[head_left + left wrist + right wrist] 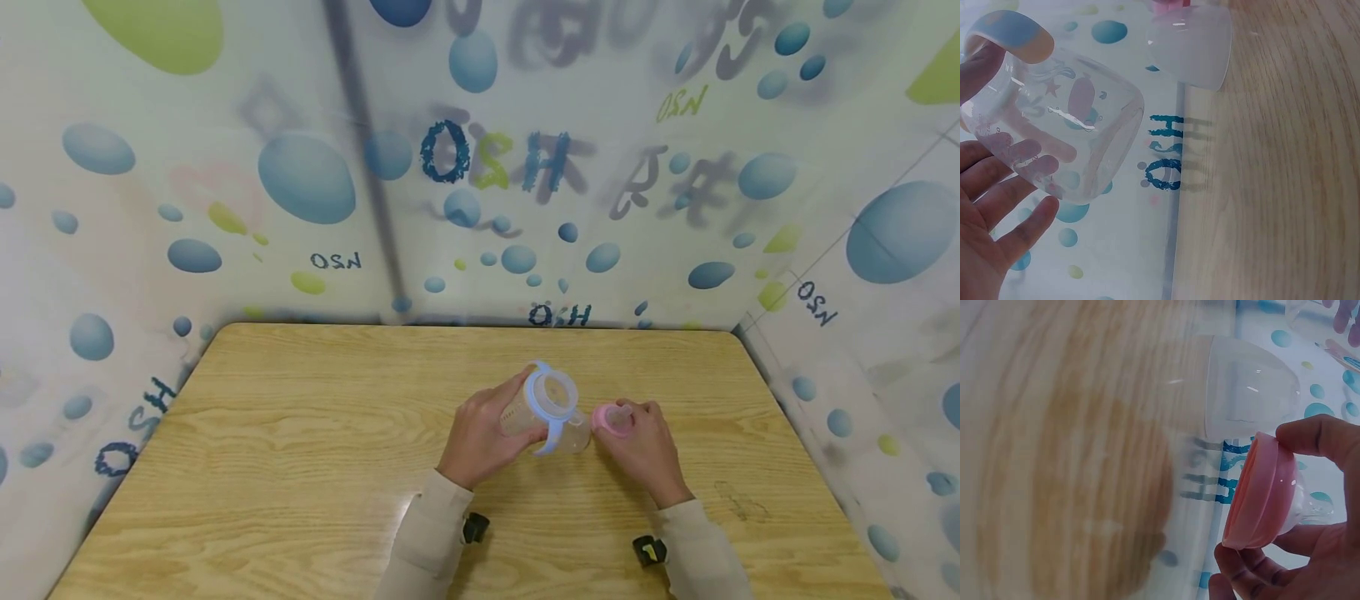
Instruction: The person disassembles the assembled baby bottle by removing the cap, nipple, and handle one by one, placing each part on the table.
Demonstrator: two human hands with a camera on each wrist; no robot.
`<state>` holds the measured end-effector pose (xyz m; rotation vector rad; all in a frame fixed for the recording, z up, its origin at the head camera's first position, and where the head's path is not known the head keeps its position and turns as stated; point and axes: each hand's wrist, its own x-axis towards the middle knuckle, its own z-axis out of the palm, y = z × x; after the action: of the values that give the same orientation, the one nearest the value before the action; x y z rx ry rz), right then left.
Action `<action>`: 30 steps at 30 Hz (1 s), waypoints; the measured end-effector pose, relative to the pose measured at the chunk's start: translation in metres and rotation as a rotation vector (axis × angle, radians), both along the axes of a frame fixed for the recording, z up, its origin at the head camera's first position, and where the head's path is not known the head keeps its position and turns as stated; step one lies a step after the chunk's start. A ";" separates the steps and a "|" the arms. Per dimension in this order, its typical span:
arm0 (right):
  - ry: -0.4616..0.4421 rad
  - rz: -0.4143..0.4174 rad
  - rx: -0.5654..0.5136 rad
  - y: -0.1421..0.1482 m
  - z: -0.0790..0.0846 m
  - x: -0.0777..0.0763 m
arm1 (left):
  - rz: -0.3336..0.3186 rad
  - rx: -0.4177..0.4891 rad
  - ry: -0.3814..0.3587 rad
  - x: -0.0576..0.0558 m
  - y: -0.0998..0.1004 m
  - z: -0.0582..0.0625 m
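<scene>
My left hand [486,433] grips a clear baby bottle [1079,119] with blue handles [553,437], its open mouth tilted up toward the head view. Thumb and fingers lie around the bottle's body. In my right hand [647,446] is a pink collar with a clear nipple [1266,494], pinched by the rim between thumb and fingers; the nipple points up in the head view. A translucent bottle cap [1247,387] stands on the table between the two hands, partly behind the bottle in the head view.
The wooden table [300,417] carries all of this. Behind it and at both sides hang white walls [630,275] with blue and green spots and lettering. A faint drawn mark [741,500] shows on the tabletop to the right.
</scene>
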<state>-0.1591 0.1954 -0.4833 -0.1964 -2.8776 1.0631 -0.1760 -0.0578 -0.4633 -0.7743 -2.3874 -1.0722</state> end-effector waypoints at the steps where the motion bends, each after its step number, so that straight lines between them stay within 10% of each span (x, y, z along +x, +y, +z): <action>1: -0.001 0.003 0.000 0.000 0.000 0.000 | -0.001 0.000 -0.001 0.000 0.000 0.000; 30: -0.029 0.058 0.021 0.003 -0.006 0.002 | -0.001 0.007 0.003 -0.001 0.000 -0.002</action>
<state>-0.1566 0.1985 -0.4894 -0.1292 -2.9355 1.0477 -0.1770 -0.0579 -0.4650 -0.7745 -2.3797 -1.0779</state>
